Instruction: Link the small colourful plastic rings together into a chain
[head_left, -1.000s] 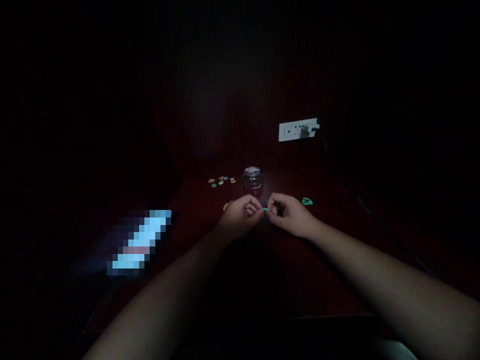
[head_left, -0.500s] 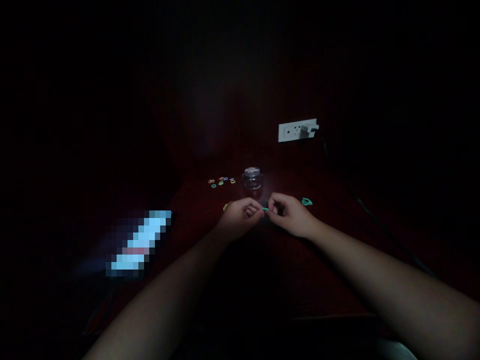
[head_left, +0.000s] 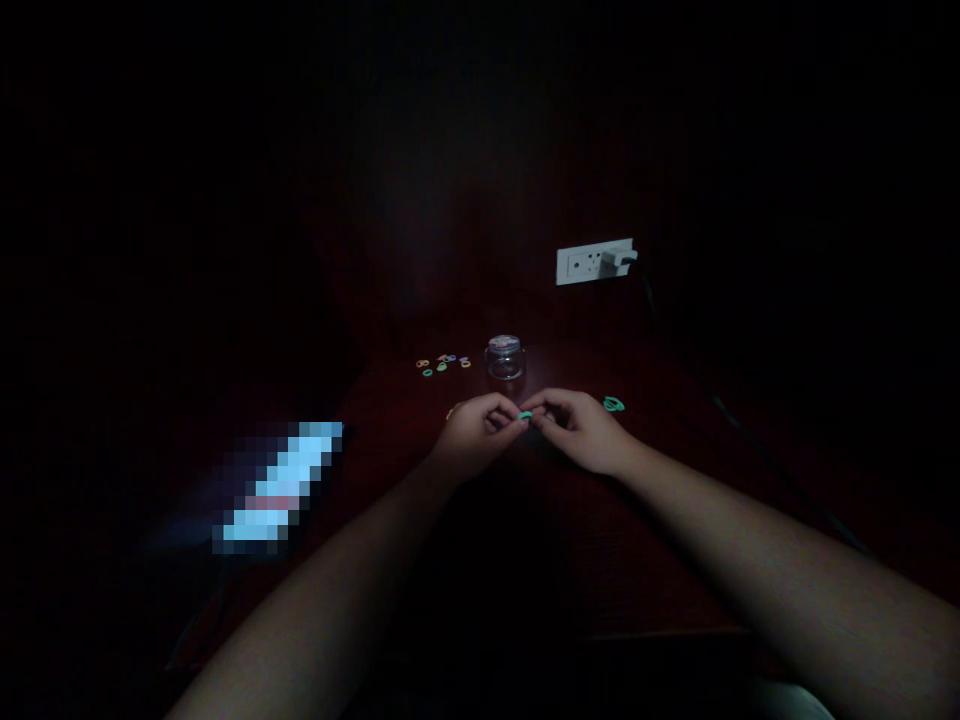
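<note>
"Where is the green band (head_left: 525, 415)?"
"Between the two hands, on the near side of the jar (head_left: 505, 364)."
"And the fingers?"
"Those of the left hand (head_left: 475, 437) pinch one side of it; those of the right hand (head_left: 583, 432) pinch the other."
"What else lies on the counter (head_left: 390, 400)?"
"Loose green bands (head_left: 613, 405) near the right hand, and small coloured rings (head_left: 442, 366) left of the jar."
</note>
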